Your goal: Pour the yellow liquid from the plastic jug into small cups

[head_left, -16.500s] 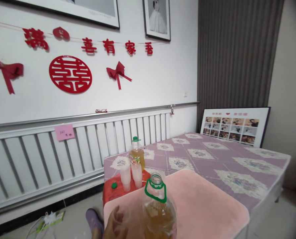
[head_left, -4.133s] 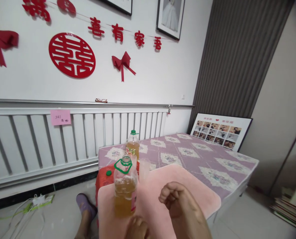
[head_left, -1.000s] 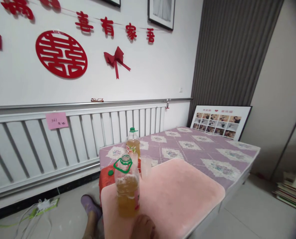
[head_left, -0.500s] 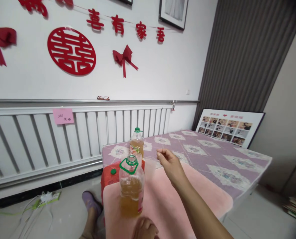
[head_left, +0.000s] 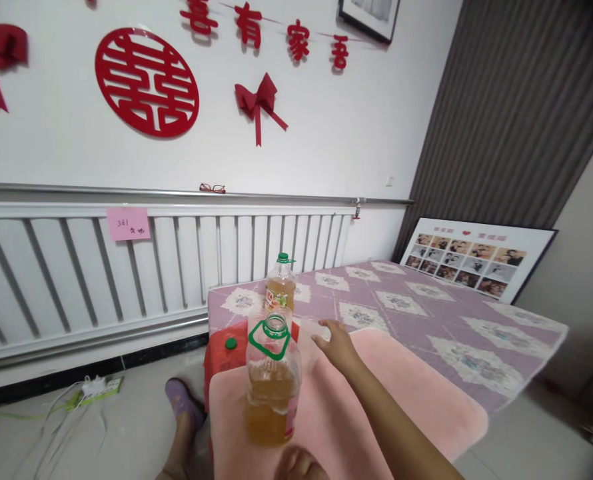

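Note:
My right hand (head_left: 337, 345) reaches over the pink mat with thumb and fingers apart, beside a translucent plastic cup (head_left: 310, 339). Whether its fingertips touch the cup I cannot tell. In front of me stands a large uncapped bottle (head_left: 272, 400) of amber liquid, upright, with a green carry loop around its neck. My left hand (head_left: 302, 465) rests near the bottle's base at the lower picture edge, fingers curled, nothing visible in them; part of it is cut off. A green cap (head_left: 231, 343) lies on the red cloth (head_left: 222, 360) left of the bottle.
A second bottle (head_left: 280, 287) with a green cap stands behind the first. The pink mat (head_left: 416, 393) lies over a purple patterned tablecloth (head_left: 411, 287). A white radiator (head_left: 176, 267) lines the wall. On the floor are a power strip (head_left: 94, 392) and cables.
My right hand's fingers have spread from a closed pose and come down closer to the cup. The view has shifted slightly left and downward. The bottles and cap stay in place.

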### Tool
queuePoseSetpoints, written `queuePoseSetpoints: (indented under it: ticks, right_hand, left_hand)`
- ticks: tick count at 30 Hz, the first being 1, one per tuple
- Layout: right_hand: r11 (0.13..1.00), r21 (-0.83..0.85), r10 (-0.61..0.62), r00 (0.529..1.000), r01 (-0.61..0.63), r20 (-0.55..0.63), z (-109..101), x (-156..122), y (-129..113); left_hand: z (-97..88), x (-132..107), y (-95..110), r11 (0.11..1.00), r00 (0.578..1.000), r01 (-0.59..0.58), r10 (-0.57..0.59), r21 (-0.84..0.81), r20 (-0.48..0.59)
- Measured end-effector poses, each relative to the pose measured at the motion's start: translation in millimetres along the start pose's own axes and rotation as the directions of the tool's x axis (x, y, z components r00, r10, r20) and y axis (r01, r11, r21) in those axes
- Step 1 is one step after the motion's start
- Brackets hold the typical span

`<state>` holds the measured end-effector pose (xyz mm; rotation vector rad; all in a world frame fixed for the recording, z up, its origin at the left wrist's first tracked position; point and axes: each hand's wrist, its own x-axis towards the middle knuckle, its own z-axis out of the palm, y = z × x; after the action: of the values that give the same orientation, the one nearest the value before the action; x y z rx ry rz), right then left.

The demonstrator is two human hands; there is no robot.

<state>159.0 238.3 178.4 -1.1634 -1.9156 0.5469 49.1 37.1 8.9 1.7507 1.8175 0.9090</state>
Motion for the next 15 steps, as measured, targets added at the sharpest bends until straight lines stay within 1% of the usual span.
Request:
queuePoseSetpoints:
  ticks: [4,6,7,8,10,15]
  right_hand:
    - [0.999,-0.036,-0.021,1.000,0.022,0.023,8,6,7]
    - [0.999,-0.045,-0.030,0.999,0.031,0.027,11,8,10]
    - [0.998,-0.048,-0.032,0.999,0.034,0.027,12,8,12]
    - [0.998,-0.049,-0.034,0.999,0.035,0.027,14,9,13]
    - [0.998,-0.049,-0.036,0.999,0.038,0.028,16,9,15]
    - [0.997,-0.038,-0.062,0.998,0.063,0.033,19,9,16]
  left_hand:
    - [-80.7,24,-48,0.998,0.991,0.038,-0.043,-0.040,-0.124]
    - [-112.8,33,-71,0.996,0.983,0.079,-0.085,-0.043,-0.163]
    - [-124.3,35,-80,0.994,0.979,0.099,-0.105,-0.044,-0.174]
    - [-132.6,36,-87,0.992,0.976,0.117,-0.123,-0.044,-0.182]
    - [-141.5,35,-97,0.988,0.969,0.147,-0.153,-0.044,-0.196]
    - [-143.4,30,-102,0.982,0.955,0.180,-0.187,-0.047,-0.229]
